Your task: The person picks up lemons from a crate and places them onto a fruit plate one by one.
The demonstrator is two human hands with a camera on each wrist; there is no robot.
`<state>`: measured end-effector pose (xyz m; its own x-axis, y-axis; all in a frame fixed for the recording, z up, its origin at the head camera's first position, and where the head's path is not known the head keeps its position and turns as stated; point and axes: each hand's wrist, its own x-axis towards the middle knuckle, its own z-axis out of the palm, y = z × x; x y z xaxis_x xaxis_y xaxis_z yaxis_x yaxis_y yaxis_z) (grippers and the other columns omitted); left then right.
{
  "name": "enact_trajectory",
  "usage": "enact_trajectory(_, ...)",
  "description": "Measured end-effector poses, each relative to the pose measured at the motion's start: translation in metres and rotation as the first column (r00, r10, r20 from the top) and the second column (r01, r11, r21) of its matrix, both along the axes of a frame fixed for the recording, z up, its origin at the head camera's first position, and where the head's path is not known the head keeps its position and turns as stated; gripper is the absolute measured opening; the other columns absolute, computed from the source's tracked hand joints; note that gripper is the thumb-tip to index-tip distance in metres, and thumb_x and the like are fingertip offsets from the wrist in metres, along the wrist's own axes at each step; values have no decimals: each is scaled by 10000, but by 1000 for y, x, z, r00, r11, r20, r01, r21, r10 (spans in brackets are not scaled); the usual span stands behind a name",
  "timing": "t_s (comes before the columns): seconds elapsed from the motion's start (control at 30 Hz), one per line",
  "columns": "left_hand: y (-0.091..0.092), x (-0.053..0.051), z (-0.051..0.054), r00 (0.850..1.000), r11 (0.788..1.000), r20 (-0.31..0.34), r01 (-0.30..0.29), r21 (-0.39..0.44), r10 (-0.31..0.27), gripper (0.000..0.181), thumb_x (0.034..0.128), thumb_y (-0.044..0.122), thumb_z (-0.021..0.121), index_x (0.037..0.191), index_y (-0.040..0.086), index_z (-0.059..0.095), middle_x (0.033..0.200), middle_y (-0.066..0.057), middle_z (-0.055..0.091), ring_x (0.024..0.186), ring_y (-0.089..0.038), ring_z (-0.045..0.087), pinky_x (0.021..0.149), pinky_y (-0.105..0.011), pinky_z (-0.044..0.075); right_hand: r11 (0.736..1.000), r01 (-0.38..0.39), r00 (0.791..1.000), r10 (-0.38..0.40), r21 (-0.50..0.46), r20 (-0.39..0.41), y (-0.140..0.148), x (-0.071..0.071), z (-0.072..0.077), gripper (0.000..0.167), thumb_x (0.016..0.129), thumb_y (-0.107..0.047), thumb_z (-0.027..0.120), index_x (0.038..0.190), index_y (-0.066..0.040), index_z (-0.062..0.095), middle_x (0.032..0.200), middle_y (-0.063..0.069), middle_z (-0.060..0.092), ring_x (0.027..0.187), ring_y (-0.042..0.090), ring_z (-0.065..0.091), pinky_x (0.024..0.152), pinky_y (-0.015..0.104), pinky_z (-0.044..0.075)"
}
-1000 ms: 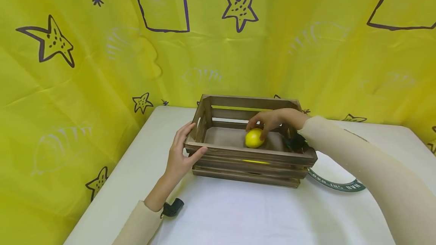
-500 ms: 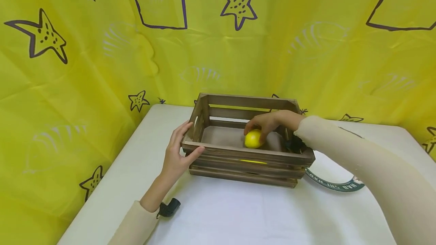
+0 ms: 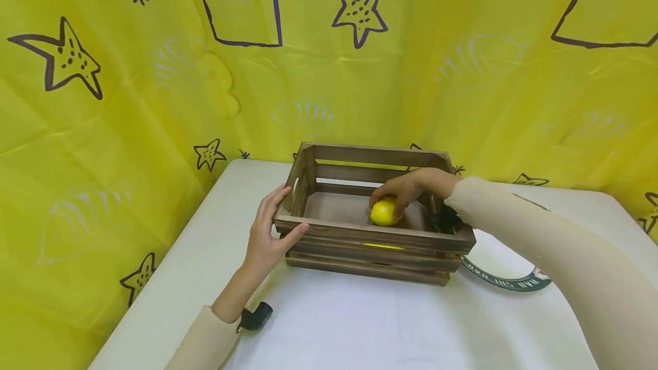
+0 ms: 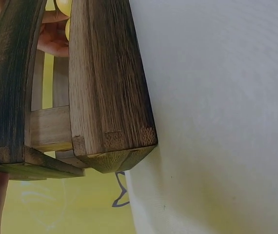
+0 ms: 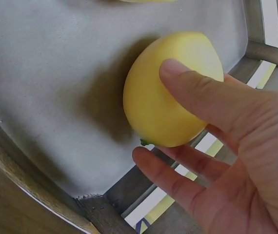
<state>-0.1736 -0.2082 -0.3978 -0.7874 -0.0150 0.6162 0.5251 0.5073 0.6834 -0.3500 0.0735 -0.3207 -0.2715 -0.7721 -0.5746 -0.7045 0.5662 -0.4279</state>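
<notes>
My right hand (image 3: 403, 188) reaches into a brown slatted wooden crate (image 3: 375, 238) and pinches a yellow lemon (image 3: 385, 212). In the right wrist view, the thumb lies across the lemon (image 5: 153, 97), whose small green stem end points down. Its shadow falls on the crate's grey floor (image 5: 46, 87). A second yellow thing (image 5: 148, 1) just shows at the top edge there, too cut off to identify. My left hand (image 3: 267, 230) grips the crate's front left corner, thumb on the front rail and fingers over the left end.
A white plate with a green lettered rim (image 3: 506, 283) lies right of the crate, partly hidden by the right sleeve (image 3: 540, 244). The crate stands on a white table (image 3: 349, 324). A yellow patterned curtain (image 3: 319, 84) hangs behind and to the left.
My right hand and the lemon have sunk slightly lower in the crate and shifted a little right. The left hand keeps its hold on the corner. The head view has shifted slightly.
</notes>
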Motion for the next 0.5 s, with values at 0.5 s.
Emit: enact_trajectory(0.5, -1, 1, 1, 1000, 1000, -4, 10, 23, -9, 706, 863, 417, 728, 1435, 108, 453, 1477, -122, 414, 1327, -326, 445, 1033, -551, 404, 992, 111, 990, -115, 57, 78, 1, 1, 1, 527, 929, -70, 639, 1406, -27, 421, 1336, 194, 408, 1124, 288, 438, 866, 382, 513)
